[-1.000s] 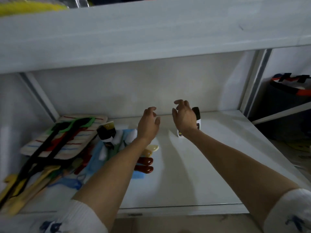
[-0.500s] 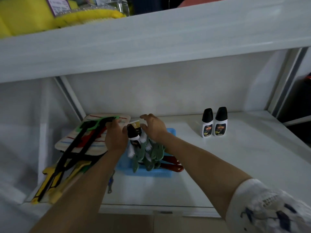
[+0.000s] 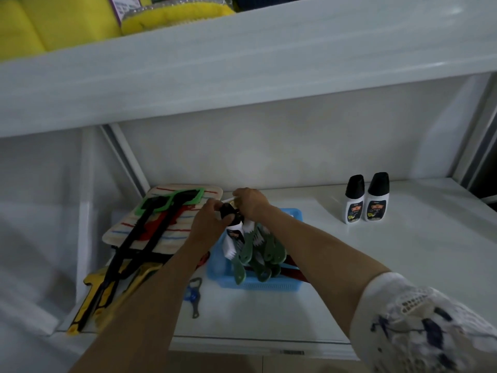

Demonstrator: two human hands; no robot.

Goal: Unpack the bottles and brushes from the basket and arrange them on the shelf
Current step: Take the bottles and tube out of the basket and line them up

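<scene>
A blue plastic basket (image 3: 258,285) sits on the white shelf (image 3: 403,265), left of centre. It holds several green-handled brushes (image 3: 265,251) and a white bottle with a black cap (image 3: 233,231). My left hand (image 3: 212,224) is closed around that bottle's black cap. My right hand (image 3: 251,203) reaches over the back of the basket with its fingers curled on something small and pale; what it is I cannot tell. Two matching black-capped white bottles (image 3: 365,199) stand upright side by side at the back right of the shelf.
A striped pad with green, black and red long-handled tools (image 3: 161,224) lies left of the basket, with yellow tools (image 3: 107,294) nearer the front edge. A small blue opener (image 3: 194,294) lies in front. Yellow sponges (image 3: 67,25) fill the shelf above. Bare shelf stretches right of the basket.
Both hands have left the two bottles at the back right and moved left to the basket. My left hand has closed on a bottle's cap there.
</scene>
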